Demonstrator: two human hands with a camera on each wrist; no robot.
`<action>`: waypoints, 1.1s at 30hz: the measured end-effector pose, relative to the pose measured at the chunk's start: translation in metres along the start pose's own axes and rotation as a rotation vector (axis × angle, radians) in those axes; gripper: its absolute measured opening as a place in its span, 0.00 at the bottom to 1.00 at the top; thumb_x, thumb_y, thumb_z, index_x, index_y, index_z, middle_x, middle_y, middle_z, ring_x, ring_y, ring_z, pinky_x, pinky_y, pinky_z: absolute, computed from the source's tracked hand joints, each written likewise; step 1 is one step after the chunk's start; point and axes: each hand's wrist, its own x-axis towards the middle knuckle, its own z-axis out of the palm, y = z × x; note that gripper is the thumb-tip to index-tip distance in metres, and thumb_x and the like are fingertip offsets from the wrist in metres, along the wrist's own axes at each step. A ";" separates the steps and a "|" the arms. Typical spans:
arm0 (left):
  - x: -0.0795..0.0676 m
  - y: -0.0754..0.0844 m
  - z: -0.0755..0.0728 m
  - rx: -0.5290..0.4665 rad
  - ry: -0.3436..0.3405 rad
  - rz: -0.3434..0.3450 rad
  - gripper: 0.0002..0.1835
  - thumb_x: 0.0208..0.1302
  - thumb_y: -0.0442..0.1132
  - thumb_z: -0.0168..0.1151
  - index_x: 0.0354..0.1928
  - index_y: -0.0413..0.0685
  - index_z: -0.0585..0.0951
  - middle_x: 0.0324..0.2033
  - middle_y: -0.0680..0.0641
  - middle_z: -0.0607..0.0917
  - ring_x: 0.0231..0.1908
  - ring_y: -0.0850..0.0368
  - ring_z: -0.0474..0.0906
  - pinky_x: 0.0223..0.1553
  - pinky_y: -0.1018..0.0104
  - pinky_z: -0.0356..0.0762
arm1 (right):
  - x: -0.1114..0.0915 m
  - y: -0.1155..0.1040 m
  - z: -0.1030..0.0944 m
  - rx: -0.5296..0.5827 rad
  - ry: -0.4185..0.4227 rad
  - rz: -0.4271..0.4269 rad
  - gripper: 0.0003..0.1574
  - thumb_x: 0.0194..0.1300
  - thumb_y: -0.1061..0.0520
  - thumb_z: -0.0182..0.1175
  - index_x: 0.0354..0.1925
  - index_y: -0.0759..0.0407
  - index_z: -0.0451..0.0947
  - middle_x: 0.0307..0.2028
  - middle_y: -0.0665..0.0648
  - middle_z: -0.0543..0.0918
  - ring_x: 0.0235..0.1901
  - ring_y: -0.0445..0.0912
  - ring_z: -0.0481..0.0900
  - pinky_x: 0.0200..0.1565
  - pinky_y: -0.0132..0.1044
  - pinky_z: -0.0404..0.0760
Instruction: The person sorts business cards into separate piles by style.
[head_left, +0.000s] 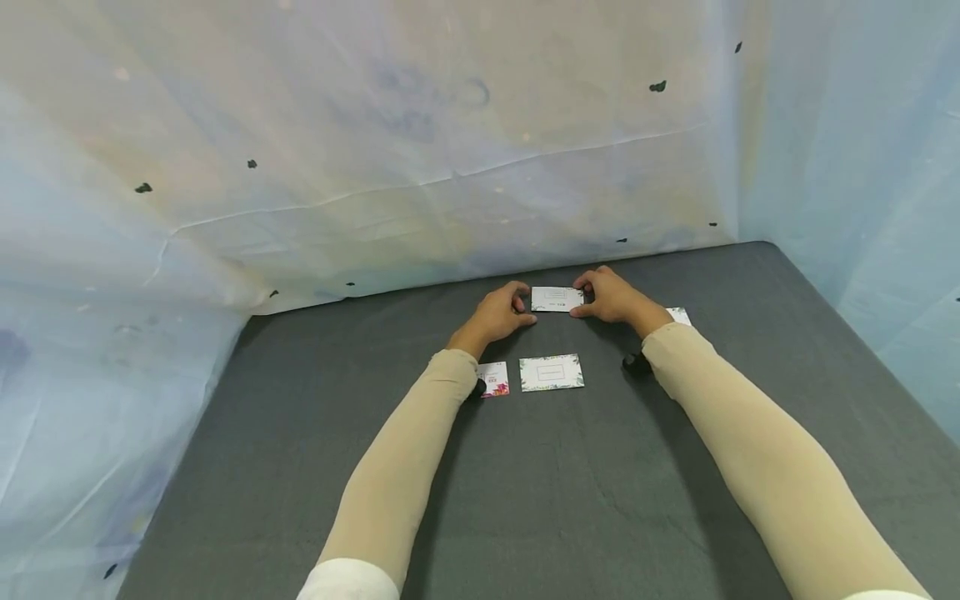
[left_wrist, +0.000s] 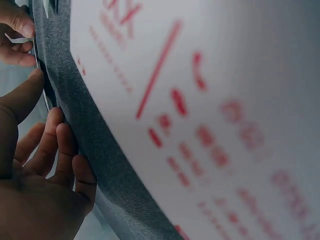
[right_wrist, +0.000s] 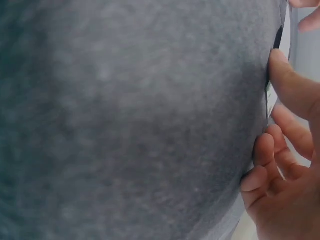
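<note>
A small white printed card (head_left: pixel 557 299) lies near the back of the grey table, between the two hands. My right hand (head_left: pixel 611 298) holds its right end, thumb at the near edge and index finger at the far one. Just off its left end is my left hand (head_left: pixel 498 315), fingers loosely bent and thumb apart from them, with nothing in its grasp. The left wrist view shows this hand (left_wrist: pixel 47 165) beside a large, close white card with red print (left_wrist: pixel 165 120). From the right wrist, the right hand (right_wrist: pixel 290 150) appears at the table's surface.
A card with a leafy border (head_left: pixel 551 372) lies nearer on the grey table (head_left: pixel 525 500). Left of it, a card with red flowers (head_left: pixel 495 379) is partly covered by the left wrist. Another card (head_left: pixel 679 316) shows behind the right forearm. A pale curtain (head_left: pixel 420 192) hangs behind the table.
</note>
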 end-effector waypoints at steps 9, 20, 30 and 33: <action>0.003 -0.003 -0.001 0.057 -0.007 0.040 0.40 0.62 0.48 0.71 0.73 0.53 0.64 0.41 0.49 0.78 0.39 0.54 0.73 0.52 0.52 0.68 | 0.000 -0.002 0.006 -0.032 0.003 -0.096 0.36 0.67 0.50 0.66 0.66 0.64 0.67 0.59 0.68 0.71 0.55 0.59 0.73 0.59 0.55 0.70; 0.001 -0.004 -0.003 0.012 -0.003 0.053 0.36 0.58 0.44 0.74 0.68 0.47 0.71 0.37 0.48 0.77 0.34 0.56 0.69 0.41 0.63 0.65 | -0.007 -0.013 0.006 0.045 -0.011 -0.099 0.38 0.65 0.51 0.68 0.66 0.63 0.65 0.57 0.69 0.75 0.47 0.58 0.78 0.53 0.53 0.74; 0.001 -0.006 -0.002 0.029 0.012 0.061 0.36 0.55 0.44 0.77 0.65 0.47 0.75 0.37 0.48 0.75 0.36 0.55 0.67 0.41 0.62 0.64 | -0.012 -0.015 0.006 0.073 -0.017 -0.092 0.39 0.64 0.51 0.69 0.67 0.62 0.65 0.57 0.68 0.76 0.44 0.56 0.78 0.49 0.51 0.75; 0.001 -0.006 -0.003 0.029 0.010 0.058 0.36 0.55 0.44 0.77 0.66 0.47 0.75 0.37 0.48 0.74 0.36 0.55 0.67 0.41 0.62 0.64 | -0.013 -0.016 0.006 0.068 -0.021 -0.097 0.39 0.64 0.50 0.69 0.67 0.61 0.65 0.57 0.67 0.76 0.45 0.56 0.78 0.49 0.51 0.75</action>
